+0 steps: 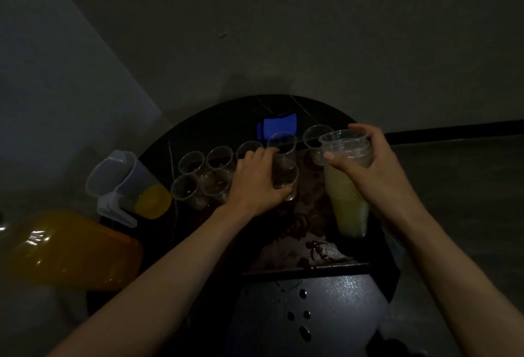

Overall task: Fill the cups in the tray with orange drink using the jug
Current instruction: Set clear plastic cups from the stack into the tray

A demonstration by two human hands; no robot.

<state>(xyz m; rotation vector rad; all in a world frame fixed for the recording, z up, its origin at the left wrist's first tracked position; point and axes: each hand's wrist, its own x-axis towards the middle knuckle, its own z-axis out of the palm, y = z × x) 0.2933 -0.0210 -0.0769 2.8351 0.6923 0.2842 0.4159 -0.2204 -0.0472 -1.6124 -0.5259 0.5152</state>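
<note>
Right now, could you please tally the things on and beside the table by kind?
Single clear cups: 8
Stack of cups: 1
Jug: 1
Orange container: 1
Blue object: 1
Total: 12

Left hand (259,181): grips a clear cup (285,164) at the tray (312,223).
Right hand (371,166): holds a cup stack (347,192) by its rim.
Other cups (191,161): empty, in rows.
Jug (127,183): left of the cups, orange drink low inside.
Bottle (71,249): orange, nearer left.
</note>
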